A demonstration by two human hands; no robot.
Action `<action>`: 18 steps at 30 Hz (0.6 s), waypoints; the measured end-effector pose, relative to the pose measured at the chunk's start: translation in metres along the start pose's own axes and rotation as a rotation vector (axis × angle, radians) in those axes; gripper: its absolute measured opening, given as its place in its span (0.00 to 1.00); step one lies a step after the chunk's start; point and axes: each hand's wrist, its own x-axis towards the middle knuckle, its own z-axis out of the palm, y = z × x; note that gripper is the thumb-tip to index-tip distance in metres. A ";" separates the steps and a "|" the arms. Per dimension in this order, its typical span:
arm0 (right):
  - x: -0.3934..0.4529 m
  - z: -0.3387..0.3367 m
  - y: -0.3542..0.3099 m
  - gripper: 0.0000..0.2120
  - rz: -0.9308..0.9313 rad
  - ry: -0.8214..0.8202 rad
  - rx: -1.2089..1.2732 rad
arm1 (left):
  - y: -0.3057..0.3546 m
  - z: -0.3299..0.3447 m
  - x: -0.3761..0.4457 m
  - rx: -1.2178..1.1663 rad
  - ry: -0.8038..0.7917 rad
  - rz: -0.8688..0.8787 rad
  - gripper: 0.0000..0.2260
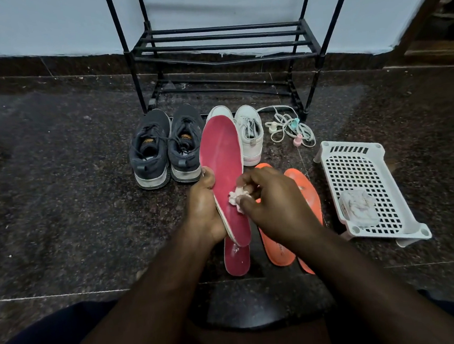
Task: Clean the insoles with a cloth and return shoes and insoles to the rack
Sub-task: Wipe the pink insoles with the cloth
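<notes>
My left hand [204,204] grips a red insole [221,155] by its left edge and holds it up, toe pointing away. My right hand [272,203] pinches a small white cloth [236,197] against the insole's lower half. A second red insole [237,258] lies on the floor beneath it. Two orange insoles [278,249] lie to the right, partly under my right hand. A pair of dark sneakers [163,147] and a pair of white sneakers [250,134] stand in front of the black shoe rack [222,40].
A white plastic basket [362,165] lies on the floor at the right with a crumpled white cloth [358,207] in it. A tangle of white laces or cord [290,128] lies by the rack's right leg. The floor is dark granite.
</notes>
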 end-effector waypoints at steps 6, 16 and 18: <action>-0.001 0.018 -0.009 0.08 -0.187 -0.158 -0.162 | -0.001 -0.007 0.006 0.002 0.029 -0.061 0.39; 0.003 0.013 -0.003 0.06 -0.042 0.009 -0.060 | -0.003 0.000 0.000 -0.052 -0.022 -0.033 0.32; 0.003 0.020 -0.002 0.09 -0.059 -0.090 -0.154 | -0.005 0.000 0.000 -0.044 -0.002 -0.031 0.33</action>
